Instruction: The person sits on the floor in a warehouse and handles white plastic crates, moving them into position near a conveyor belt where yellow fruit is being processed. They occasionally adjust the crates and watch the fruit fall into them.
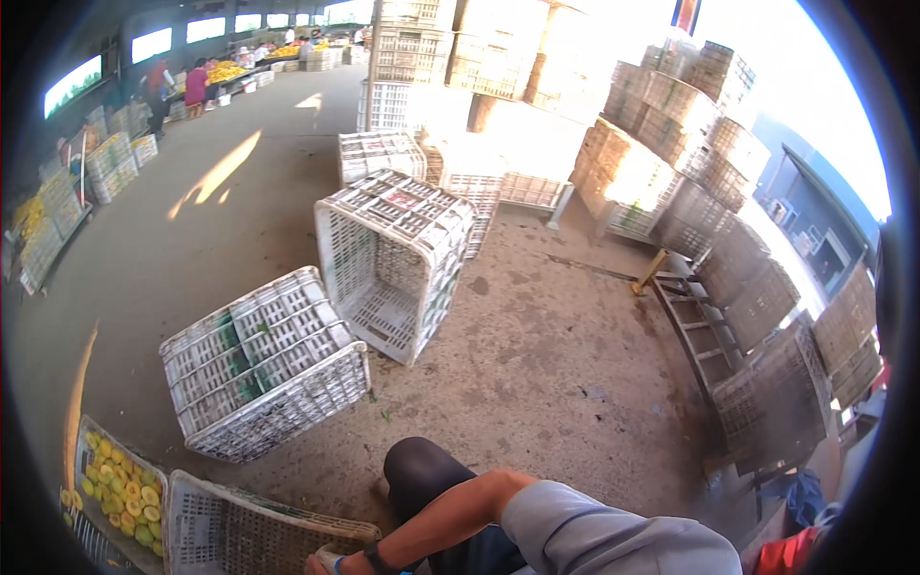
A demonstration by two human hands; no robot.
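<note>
My right hand [325, 565] is at the bottom edge of the view, beside the near corner of a grey slatted plastic crate [237, 521]. Something whitish and blue lies at the fingers, too cut off to name. Whether the fingers grip the crate's rim I cannot tell. A dark band [375, 558] circles the wrist. My left hand is out of view. To the left of the crate stands another crate [164, 496] holding yellow-green fruit [122, 489], some pieces showing cut faces. My bent knee [424, 463] in dark cloth is above the forearm.
Two empty-looking plastic crates, one green-marked [262, 366] and one on its side [395, 266], lie on the concrete floor [532, 374]. Tall crate stacks [496, 57] rise behind. A metal frame [693, 323] runs along the right. People [195, 86] stand at fruit-covered tables far left.
</note>
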